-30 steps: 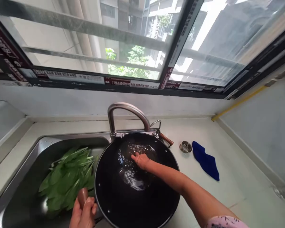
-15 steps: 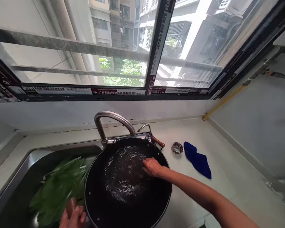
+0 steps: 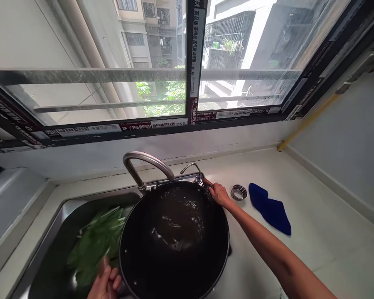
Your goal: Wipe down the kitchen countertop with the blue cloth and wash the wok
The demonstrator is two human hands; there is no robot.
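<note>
A black wok (image 3: 171, 265) with water in it sits over the right edge of the sink and the counter. The water (image 3: 177, 220) ripples and catches the light. At the lower left, my left hand (image 3: 104, 285) is closed around one wooden handle of the wok. My right hand (image 3: 220, 194) has its fingers wrapped around the opposite wooden handle, near the far right rim. Green leafy vegetables (image 3: 95, 245) lie in the sink (image 3: 70, 214), left of the wok.
A curved metal faucet (image 3: 148, 160) stands behind the wok, its spout close to the far rim. Beside it is a smaller thin tap (image 3: 191, 167). On the right counter lie a metal sink strainer (image 3: 238, 192) and a blue cloth (image 3: 269, 208). A window runs along the back.
My right hand has left the water inside the wok and moved up to the far right handle, closing on it. The water has calmed somewhat. My left hand keeps its grip.
</note>
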